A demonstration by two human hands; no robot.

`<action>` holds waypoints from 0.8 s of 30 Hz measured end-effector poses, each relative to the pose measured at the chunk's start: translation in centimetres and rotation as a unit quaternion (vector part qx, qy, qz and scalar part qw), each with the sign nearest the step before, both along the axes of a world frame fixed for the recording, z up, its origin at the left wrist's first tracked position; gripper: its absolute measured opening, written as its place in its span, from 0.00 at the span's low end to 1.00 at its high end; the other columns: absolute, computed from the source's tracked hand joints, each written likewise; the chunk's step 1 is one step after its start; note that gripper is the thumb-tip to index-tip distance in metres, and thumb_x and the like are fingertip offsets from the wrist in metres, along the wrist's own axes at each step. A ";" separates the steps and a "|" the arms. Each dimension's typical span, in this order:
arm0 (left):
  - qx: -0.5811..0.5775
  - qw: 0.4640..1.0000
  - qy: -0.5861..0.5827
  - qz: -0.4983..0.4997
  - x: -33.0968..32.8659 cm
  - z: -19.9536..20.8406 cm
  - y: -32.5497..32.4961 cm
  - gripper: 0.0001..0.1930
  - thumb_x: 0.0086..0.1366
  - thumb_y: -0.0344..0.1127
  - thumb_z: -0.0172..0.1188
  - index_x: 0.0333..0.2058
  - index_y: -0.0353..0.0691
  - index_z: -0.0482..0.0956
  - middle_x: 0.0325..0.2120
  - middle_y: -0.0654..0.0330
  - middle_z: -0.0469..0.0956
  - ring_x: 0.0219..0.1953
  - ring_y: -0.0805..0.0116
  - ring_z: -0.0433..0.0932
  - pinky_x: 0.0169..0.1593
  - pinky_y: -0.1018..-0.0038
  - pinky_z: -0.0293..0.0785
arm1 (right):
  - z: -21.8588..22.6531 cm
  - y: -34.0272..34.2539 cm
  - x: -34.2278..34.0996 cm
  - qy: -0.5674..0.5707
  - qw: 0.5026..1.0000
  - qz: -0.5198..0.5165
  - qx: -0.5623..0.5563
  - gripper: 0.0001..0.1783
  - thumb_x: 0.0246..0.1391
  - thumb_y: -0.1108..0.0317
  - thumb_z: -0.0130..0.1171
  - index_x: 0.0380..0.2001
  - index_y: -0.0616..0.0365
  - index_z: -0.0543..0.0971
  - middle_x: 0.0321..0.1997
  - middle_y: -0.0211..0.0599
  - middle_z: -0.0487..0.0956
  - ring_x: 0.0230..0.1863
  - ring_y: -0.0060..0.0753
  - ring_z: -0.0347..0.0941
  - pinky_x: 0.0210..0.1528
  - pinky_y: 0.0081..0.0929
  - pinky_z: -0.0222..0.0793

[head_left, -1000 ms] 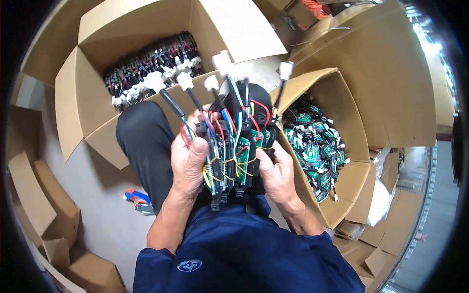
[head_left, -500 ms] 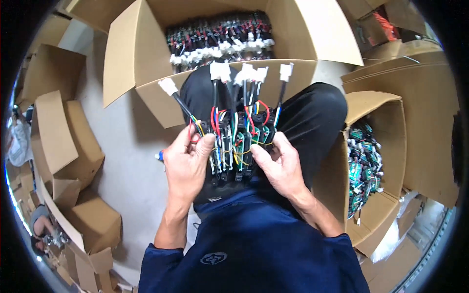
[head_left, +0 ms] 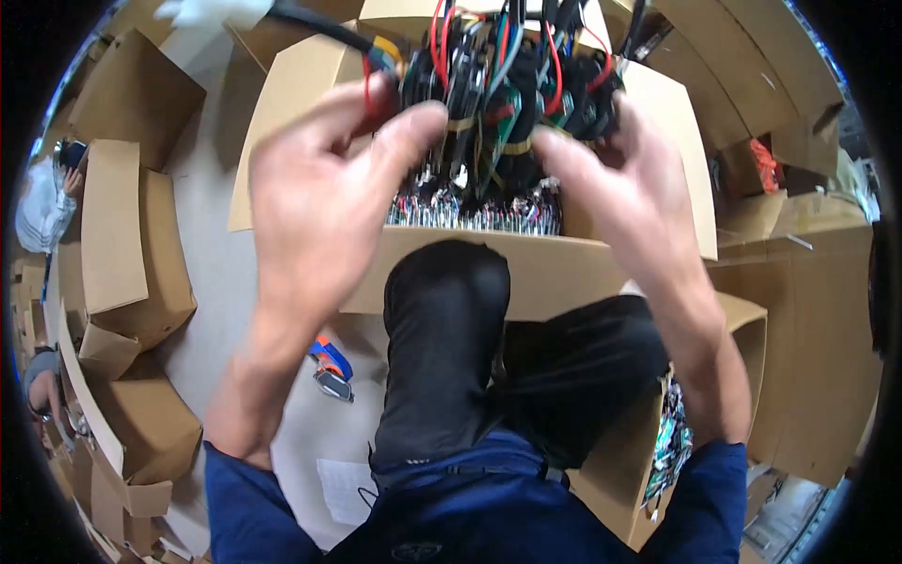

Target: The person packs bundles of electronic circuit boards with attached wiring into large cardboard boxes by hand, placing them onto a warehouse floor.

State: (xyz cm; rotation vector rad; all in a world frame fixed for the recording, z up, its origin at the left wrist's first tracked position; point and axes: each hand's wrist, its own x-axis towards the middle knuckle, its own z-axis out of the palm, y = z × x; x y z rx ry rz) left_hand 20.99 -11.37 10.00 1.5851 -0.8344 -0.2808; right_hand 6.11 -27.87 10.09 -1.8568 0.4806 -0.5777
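Observation:
My left hand [head_left: 324, 193] and my right hand [head_left: 615, 183] together grip a bundle of wire harnesses [head_left: 507, 89], with red, black, blue and green wires and green circuit boards, tied with yellowish bands. The bundle is raised close to the camera, over an open cardboard box [head_left: 526, 273] that holds more of the same harnesses [head_left: 474, 211]. White connectors [head_left: 211, 11] stick out at the upper left edge. My knees in black trousers [head_left: 442, 338] are below the box.
A second open box with green boards [head_left: 672, 446] stands at my right side. Empty cardboard boxes [head_left: 122, 235] are stacked at the left and upper right. An orange and blue tool [head_left: 331, 368] and a paper sheet [head_left: 343, 489] lie on the grey floor.
The bundle and both hands have come up much nearer the camera and now hang over the harness box in front. The view has tilted forward, away from the right-hand box.

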 end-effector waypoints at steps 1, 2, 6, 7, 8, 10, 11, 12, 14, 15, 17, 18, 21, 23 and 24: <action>0.042 0.999 -0.015 -0.006 2.2 -0.6 -1.7 0.11 0.68 0.33 0.66 0.41 0.28 0.85 0.28 0.66 0.82 0.30 0.82 0.74 0.34 0.82 0.71 | -0.5 -2.2 1.8 0.015 1.000 0.003 -0.019 0.26 0.58 0.63 0.69 0.49 0.73 0.74 0.40 0.43 0.84 0.39 0.26 0.82 0.41 0.25 0.79; 0.045 0.999 -0.018 0.002 4.2 -1.2 -3.2 0.11 0.68 0.33 0.66 0.41 0.28 0.85 0.28 0.66 0.82 0.30 0.82 0.74 0.34 0.82 0.71 | -1.1 -3.5 3.6 0.037 0.998 -0.011 -0.044 0.26 0.57 0.60 0.70 0.48 0.73 0.75 0.37 0.45 0.84 0.34 0.27 0.82 0.38 0.26 0.80; 0.156 0.983 0.100 -0.004 10.2 -8.7 -8.3 0.10 0.68 0.32 0.65 0.39 0.27 0.85 0.27 0.62 0.83 0.28 0.81 0.76 0.32 0.77 0.72 | -9.8 -8.7 10.1 0.132 0.988 0.031 0.073 0.24 0.58 0.59 0.70 0.47 0.68 0.76 0.40 0.41 0.83 0.37 0.24 0.79 0.41 0.25 0.78; 0.222 0.971 0.083 0.004 11.6 -11.5 -9.4 0.09 0.68 0.30 0.64 0.39 0.28 0.85 0.28 0.59 0.84 0.29 0.79 0.77 0.33 0.74 0.74 | -12.8 -9.5 11.3 0.184 0.978 0.041 0.086 0.24 0.59 0.58 0.70 0.47 0.66 0.76 0.42 0.38 0.83 0.38 0.22 0.77 0.41 0.24 0.75; 0.250 0.959 0.132 0.021 12.8 -14.3 -10.0 0.08 0.68 0.29 0.64 0.38 0.28 0.85 0.29 0.58 0.85 0.30 0.77 0.78 0.35 0.73 0.75 | -15.1 -9.6 12.6 0.232 0.964 0.052 0.121 0.23 0.59 0.58 0.70 0.47 0.66 0.77 0.42 0.38 0.83 0.38 0.23 0.77 0.41 0.24 0.76; 0.344 0.933 0.098 0.048 15.2 -21.0 -10.3 0.10 0.64 0.33 0.67 0.41 0.33 0.86 0.36 0.52 0.87 0.38 0.64 0.85 0.45 0.66 0.79 | -21.5 -9.6 14.5 0.282 0.935 0.073 0.204 0.22 0.59 0.59 0.70 0.47 0.65 0.77 0.41 0.38 0.83 0.38 0.26 0.79 0.42 0.27 0.79; 0.426 0.901 0.068 0.057 15.8 -23.8 -10.5 0.12 0.62 0.35 0.69 0.41 0.36 0.87 0.39 0.48 0.87 0.45 0.56 0.86 0.51 0.63 0.78 | -25.3 -9.6 14.9 0.286 0.920 0.078 0.255 0.22 0.59 0.59 0.70 0.47 0.64 0.77 0.41 0.39 0.83 0.39 0.28 0.80 0.43 0.28 0.80; 0.467 0.877 0.090 0.066 16.3 -26.0 -9.6 0.12 0.61 0.37 0.69 0.41 0.37 0.87 0.40 0.47 0.87 0.46 0.54 0.85 0.52 0.63 0.78 | -26.4 -8.7 15.8 0.330 0.905 0.093 0.251 0.21 0.59 0.61 0.70 0.47 0.63 0.78 0.40 0.39 0.83 0.40 0.30 0.81 0.44 0.31 0.82; 0.514 0.848 0.114 0.061 15.9 -29.2 -10.1 0.13 0.61 0.38 0.70 0.41 0.37 0.88 0.41 0.46 0.86 0.48 0.52 0.85 0.53 0.63 0.77 | -32.0 -7.9 16.1 0.352 0.893 0.096 0.263 0.19 0.58 0.63 0.70 0.47 0.65 0.79 0.41 0.39 0.83 0.40 0.30 0.81 0.41 0.30 0.82; 0.561 0.816 0.113 0.080 15.6 -30.5 -10.3 0.13 0.60 0.37 0.69 0.42 0.37 0.87 0.42 0.46 0.86 0.49 0.52 0.84 0.54 0.63 0.77 | -34.2 -7.5 16.3 0.375 0.884 0.103 0.259 0.19 0.57 0.63 0.70 0.46 0.65 0.80 0.40 0.40 0.83 0.38 0.30 0.81 0.39 0.30 0.82; 0.617 0.774 0.112 0.090 15.0 -33.4 -10.1 0.14 0.60 0.37 0.68 0.42 0.37 0.87 0.44 0.46 0.85 0.50 0.51 0.84 0.56 0.63 0.77 | -38.7 -5.9 16.8 0.385 0.903 0.083 0.169 0.18 0.55 0.60 0.71 0.39 0.67 0.83 0.38 0.43 0.84 0.33 0.30 0.81 0.35 0.30 0.81; 0.638 0.755 0.110 0.107 15.4 -34.8 -9.1 0.14 0.60 0.36 0.67 0.43 0.37 0.87 0.45 0.46 0.85 0.51 0.50 0.84 0.56 0.63 0.77 | -39.0 -5.3 17.4 0.424 0.884 0.120 0.157 0.20 0.53 0.58 0.72 0.37 0.67 0.84 0.38 0.47 0.85 0.35 0.34 0.82 0.38 0.33 0.81; 0.694 0.702 0.094 0.133 16.5 -38.6 -6.2 0.13 0.62 0.33 0.62 0.44 0.35 0.86 0.48 0.45 0.84 0.53 0.48 0.82 0.56 0.60 0.77 | -38.5 -3.7 18.8 0.440 0.880 0.153 0.094 0.28 0.47 0.50 0.74 0.35 0.70 0.85 0.41 0.57 0.85 0.42 0.48 0.84 0.46 0.40 0.78; 0.636 0.753 0.119 0.120 15.8 -40.2 -6.0 0.14 0.63 0.31 0.58 0.43 0.31 0.85 0.48 0.43 0.83 0.54 0.45 0.82 0.55 0.58 0.77 | -40.0 -3.7 19.0 0.461 0.865 0.185 0.072 0.28 0.48 0.48 0.69 0.40 0.65 0.85 0.48 0.54 0.84 0.51 0.50 0.82 0.56 0.40 0.77; 0.641 0.750 0.119 0.117 15.7 -40.7 -5.6 0.14 0.63 0.31 0.58 0.43 0.31 0.85 0.48 0.43 0.83 0.54 0.45 0.82 0.55 0.58 0.77 | -40.5 -3.1 19.3 0.477 0.856 0.188 0.065 0.26 0.49 0.50 0.68 0.41 0.64 0.86 0.48 0.53 0.84 0.52 0.50 0.81 0.56 0.40 0.77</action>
